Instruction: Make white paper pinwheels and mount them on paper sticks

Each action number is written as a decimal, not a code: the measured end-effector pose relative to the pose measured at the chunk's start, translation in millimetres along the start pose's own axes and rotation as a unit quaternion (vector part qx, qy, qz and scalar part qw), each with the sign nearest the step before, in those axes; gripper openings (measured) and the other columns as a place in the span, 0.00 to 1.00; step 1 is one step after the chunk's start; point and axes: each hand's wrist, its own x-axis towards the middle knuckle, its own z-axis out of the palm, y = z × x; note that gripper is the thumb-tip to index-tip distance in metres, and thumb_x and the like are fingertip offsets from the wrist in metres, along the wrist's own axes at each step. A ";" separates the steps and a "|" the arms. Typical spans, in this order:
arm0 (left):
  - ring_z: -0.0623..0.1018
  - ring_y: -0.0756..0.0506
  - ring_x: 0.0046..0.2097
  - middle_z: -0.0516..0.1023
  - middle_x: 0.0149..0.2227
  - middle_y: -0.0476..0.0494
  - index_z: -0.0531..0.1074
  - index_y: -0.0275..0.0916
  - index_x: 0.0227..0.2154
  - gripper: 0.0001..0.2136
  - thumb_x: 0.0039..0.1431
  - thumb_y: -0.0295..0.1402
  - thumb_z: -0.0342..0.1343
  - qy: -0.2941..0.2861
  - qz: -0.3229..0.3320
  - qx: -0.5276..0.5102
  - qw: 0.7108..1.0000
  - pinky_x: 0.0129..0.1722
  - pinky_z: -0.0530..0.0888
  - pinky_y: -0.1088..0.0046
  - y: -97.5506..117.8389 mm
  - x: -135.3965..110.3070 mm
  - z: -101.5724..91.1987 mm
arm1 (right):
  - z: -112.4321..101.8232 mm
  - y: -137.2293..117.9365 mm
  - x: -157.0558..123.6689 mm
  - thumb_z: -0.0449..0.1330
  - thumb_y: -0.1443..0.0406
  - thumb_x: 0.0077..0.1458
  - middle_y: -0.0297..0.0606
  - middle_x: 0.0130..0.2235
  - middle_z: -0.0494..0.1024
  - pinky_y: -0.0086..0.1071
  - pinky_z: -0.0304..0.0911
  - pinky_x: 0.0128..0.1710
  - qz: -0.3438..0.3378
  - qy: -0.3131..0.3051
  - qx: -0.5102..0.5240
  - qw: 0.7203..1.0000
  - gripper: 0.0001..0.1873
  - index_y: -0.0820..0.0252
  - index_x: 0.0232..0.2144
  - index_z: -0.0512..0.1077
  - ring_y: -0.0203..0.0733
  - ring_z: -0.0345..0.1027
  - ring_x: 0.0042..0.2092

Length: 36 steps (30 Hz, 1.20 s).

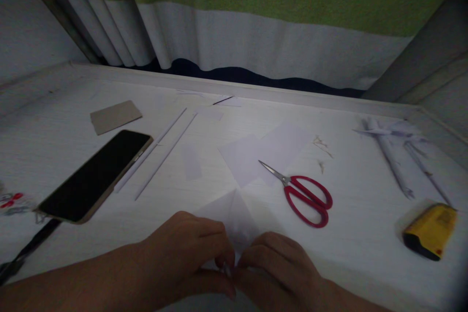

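Observation:
A sheet of white paper with a crease down its middle lies at the front of the white surface, its far corner pointing away from me. My left hand has thumb and fingers pinched together at the paper's near end. Right beside it, my right hand is closed with bent fingers on the same end. A small rolled or folded bit of the paper shows between the fingertips; its exact shape is hidden. Red-handled scissors lie just beyond my right hand, blades partly over other white paper pieces.
A phone and two thin paper rolls lie left, with a cardboard piece behind. At right are a yellow-and-black tool and a bundle of rolled paper. A curtain hangs behind the surface's raised back edge.

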 end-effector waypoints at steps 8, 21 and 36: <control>0.71 0.55 0.27 0.71 0.26 0.57 0.66 0.43 0.30 0.08 0.52 0.41 0.52 0.007 -0.006 -0.004 1.000 0.28 0.62 0.81 -0.7 -0.1 -1.6 | -1.4 1.7 -1.8 0.49 0.73 0.54 0.37 0.22 0.72 0.30 0.62 0.21 -0.002 -0.017 0.003 1.000 0.12 0.66 0.26 0.71 0.36 0.62 0.25; 0.69 0.54 0.25 0.70 0.25 0.57 0.66 0.42 0.29 0.08 0.51 0.41 0.53 0.004 -0.003 -0.005 1.000 0.27 0.61 0.81 -0.2 0.7 -1.2 | -4.0 -2.1 4.0 0.47 0.70 0.56 0.36 0.21 0.71 0.29 0.62 0.21 0.003 -0.038 -0.025 0.999 0.15 0.64 0.26 0.72 0.37 0.63 0.25; 0.69 0.54 0.25 0.70 0.25 0.56 0.65 0.42 0.31 0.10 0.51 0.43 0.52 0.001 -0.015 -0.001 1.000 0.26 0.61 0.80 -0.8 -2.0 -0.7 | -3.9 -0.4 0.4 0.48 0.74 0.54 0.37 0.23 0.73 0.31 0.62 0.23 -0.010 -0.029 -0.036 0.999 0.12 0.66 0.28 0.71 0.37 0.64 0.25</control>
